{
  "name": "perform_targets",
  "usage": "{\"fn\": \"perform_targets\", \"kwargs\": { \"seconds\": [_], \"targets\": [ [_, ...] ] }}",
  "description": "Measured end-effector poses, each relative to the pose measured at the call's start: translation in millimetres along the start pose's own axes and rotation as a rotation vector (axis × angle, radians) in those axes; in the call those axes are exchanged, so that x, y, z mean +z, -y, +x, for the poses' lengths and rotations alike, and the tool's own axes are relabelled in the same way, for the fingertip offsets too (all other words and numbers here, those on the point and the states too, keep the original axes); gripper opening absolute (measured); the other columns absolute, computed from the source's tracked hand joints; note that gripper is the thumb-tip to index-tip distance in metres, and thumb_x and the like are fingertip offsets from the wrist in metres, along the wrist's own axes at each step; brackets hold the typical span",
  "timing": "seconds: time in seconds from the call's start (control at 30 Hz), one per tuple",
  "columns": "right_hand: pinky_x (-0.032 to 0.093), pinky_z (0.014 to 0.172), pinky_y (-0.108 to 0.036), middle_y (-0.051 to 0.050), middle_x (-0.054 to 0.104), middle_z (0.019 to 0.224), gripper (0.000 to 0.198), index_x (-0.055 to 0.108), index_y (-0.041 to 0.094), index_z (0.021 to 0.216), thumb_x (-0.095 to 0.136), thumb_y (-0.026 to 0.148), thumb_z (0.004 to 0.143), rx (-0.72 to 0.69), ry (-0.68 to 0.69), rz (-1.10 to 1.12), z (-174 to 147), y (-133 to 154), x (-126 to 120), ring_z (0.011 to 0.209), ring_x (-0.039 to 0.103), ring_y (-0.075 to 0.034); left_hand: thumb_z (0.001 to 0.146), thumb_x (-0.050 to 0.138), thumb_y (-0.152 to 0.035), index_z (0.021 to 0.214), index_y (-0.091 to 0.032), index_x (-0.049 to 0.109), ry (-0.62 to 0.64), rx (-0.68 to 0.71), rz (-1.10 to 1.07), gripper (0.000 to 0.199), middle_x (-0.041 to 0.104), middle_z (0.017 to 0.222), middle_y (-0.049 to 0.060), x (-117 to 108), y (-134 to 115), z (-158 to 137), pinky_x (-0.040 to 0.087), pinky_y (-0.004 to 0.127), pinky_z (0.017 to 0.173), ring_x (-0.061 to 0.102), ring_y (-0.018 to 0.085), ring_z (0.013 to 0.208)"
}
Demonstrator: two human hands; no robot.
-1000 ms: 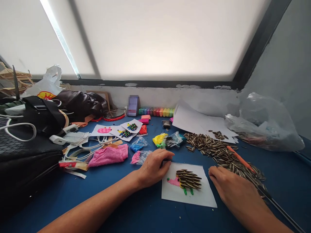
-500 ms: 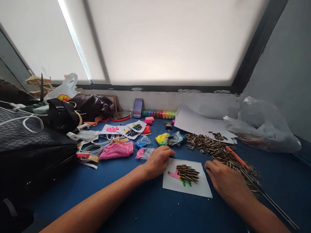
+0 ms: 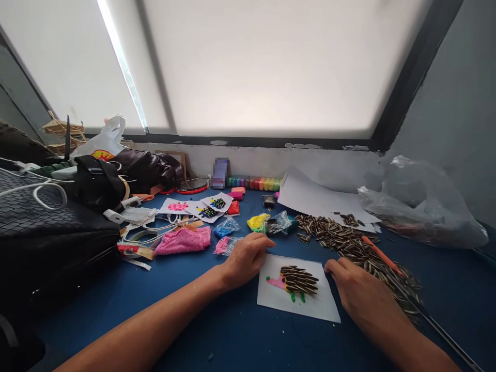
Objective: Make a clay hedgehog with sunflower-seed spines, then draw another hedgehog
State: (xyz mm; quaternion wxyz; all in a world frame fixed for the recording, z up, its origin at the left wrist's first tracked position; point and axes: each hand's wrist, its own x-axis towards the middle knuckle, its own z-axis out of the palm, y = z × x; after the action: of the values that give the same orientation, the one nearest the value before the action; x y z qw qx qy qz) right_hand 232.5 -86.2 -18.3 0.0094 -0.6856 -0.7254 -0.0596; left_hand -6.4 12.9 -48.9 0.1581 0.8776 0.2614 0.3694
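Note:
A white sheet lies on the blue table. On it is a hedgehog figure with a pink snout, green nose and feet, and striped sunflower seeds for spines. My left hand rests at the sheet's upper left corner, its fingers loosely bent and partly stretched out, with nothing visible in them. By the upper right corner is my right hand, its fingers curled together. Whatever its fingertips may hold is hidden. A heap of sunflower seeds spreads behind and beyond the right hand.
An orange-handled tool lies across the seeds. Bags of yellow, blue and pink clay sit beyond my left hand. A pink cloth, finished picture cards and a black bag are leftward; a plastic bag stands right.
The view has shifted slightly. Both hands stay beside the sheet in almost the same pose, and the hedgehog figure looks the same.

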Motion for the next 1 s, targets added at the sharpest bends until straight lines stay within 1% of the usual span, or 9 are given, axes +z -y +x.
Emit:
{"fn": "perform_targets", "kwargs": {
  "seconds": [0.13, 0.23, 0.33, 0.4, 0.5, 0.63, 0.73, 0.87, 1.0],
  "targets": [
    [0.042, 0.051, -0.023, -0.004, 0.061, 0.082, 0.028, 0.063, 0.020, 0.093, 0.039, 0.008, 0.089, -0.050, -0.034, 0.027, 1.1, -6.9, 9.9, 0.064, 0.062, -0.015, 0.084, 0.042, -0.003, 0.100, -0.012, 0.064, -0.034, 0.040, 0.006, 0.029, 0.067, 0.100, 0.011, -2.3, 1.7, 0.2, 0.052, 0.033, 0.086, 0.062, 0.019, 0.096],
    [0.045, 0.054, -0.024, -0.005, 0.061, 0.086, 0.026, 0.064, 0.019, 0.098, 0.043, 0.008, 0.089, -0.029, 0.008, 0.005, 1.2, -3.4, 8.5, 0.070, 0.063, -0.017, 0.088, 0.042, -0.007, 0.110, -0.014, 0.062, -0.024, 0.041, 0.077, 0.031, 0.066, 0.113, 0.011, -3.4, 4.0, 0.4, 0.049, 0.036, 0.097, 0.059, 0.019, 0.109],
    [0.046, 0.054, -0.025, -0.007, 0.061, 0.089, 0.029, 0.065, 0.018, 0.099, 0.043, 0.004, 0.088, 0.011, 0.083, -0.057, 1.4, 4.8, 0.3, 0.073, 0.064, -0.018, 0.094, 0.041, -0.018, 0.129, -0.015, 0.053, 0.085, -0.026, 0.260, 0.038, 0.054, 0.136, 0.010, -3.3, 6.7, 0.2, 0.034, 0.044, 0.112, 0.043, 0.024, 0.132],
    [0.045, 0.054, -0.025, -0.007, 0.061, 0.090, 0.033, 0.066, 0.018, 0.099, 0.041, 0.001, 0.086, 0.014, 0.112, -0.088, 1.8, 7.9, -3.6, 0.073, 0.063, -0.018, 0.096, 0.039, -0.023, 0.135, -0.014, 0.048, 0.190, -0.076, 0.368, 0.041, 0.045, 0.145, 0.010, -3.1, 7.4, 0.4, 0.026, 0.046, 0.116, 0.034, 0.025, 0.139],
    [0.045, 0.053, -0.024, -0.008, 0.061, 0.090, 0.036, 0.065, 0.018, 0.101, 0.040, -0.002, 0.085, -0.017, 0.123, -0.093, 2.4, 7.1, -4.0, 0.073, 0.063, -0.018, 0.097, 0.034, -0.021, 0.136, -0.015, 0.047, 0.296, -0.098, 0.441, 0.042, 0.041, 0.148, 0.009, -3.8, 6.8, 1.0, 0.023, 0.043, 0.117, 0.033, 0.023, 0.140],
    [0.045, 0.053, -0.025, -0.009, 0.061, 0.094, 0.035, 0.064, 0.018, 0.102, 0.039, 0.000, 0.086, -0.002, 0.147, -0.091, 2.6, 6.1, -3.4, 0.071, 0.062, -0.018, 0.096, 0.034, -0.019, 0.136, -0.017, 0.048, 0.334, -0.102, 0.459, 0.042, 0.038, 0.150, 0.008, -5.1, 5.3, 1.1, 0.025, 0.042, 0.116, 0.031, 0.025, 0.140],
    [0.047, 0.056, -0.025, -0.009, 0.060, 0.094, 0.033, 0.064, 0.017, 0.101, 0.039, 0.001, 0.088, 0.005, 0.167, -0.096, 2.3, 9.1, -6.4, 0.073, 0.062, -0.018, 0.096, 0.034, -0.019, 0.135, -0.016, 0.049, 0.333, -0.107, 0.445, 0.042, 0.037, 0.150, 0.009, -4.4, 6.4, 0.3, 0.028, 0.043, 0.114, 0.030, 0.027, 0.141],
    [0.048, 0.060, -0.026, -0.009, 0.059, 0.094, 0.034, 0.063, 0.017, 0.100, 0.036, 0.000, 0.088, 0.005, 0.180, -0.095, 1.9, 12.5, -10.0, 0.076, 0.062, -0.018, 0.095, 0.035, -0.018, 0.135, -0.012, 0.050, 0.305, -0.087, 0.413, 0.043, 0.035, 0.151, 0.013, -2.1, 9.6, -0.9, 0.029, 0.039, 0.115, 0.031, 0.025, 0.140],
    [0.047, 0.059, -0.028, -0.009, 0.059, 0.096, 0.033, 0.062, 0.017, 0.102, 0.036, 0.001, 0.090, 0.016, 0.204, -0.093, 2.2, 12.3, -11.2, 0.075, 0.062, -0.019, 0.094, 0.038, -0.017, 0.130, -0.011, 0.054, 0.261, -0.071, 0.397, 0.041, 0.037, 0.150, 0.014, -1.7, 10.1, -1.4, 0.034, 0.039, 0.112, 0.038, 0.025, 0.136]
  ]
}}
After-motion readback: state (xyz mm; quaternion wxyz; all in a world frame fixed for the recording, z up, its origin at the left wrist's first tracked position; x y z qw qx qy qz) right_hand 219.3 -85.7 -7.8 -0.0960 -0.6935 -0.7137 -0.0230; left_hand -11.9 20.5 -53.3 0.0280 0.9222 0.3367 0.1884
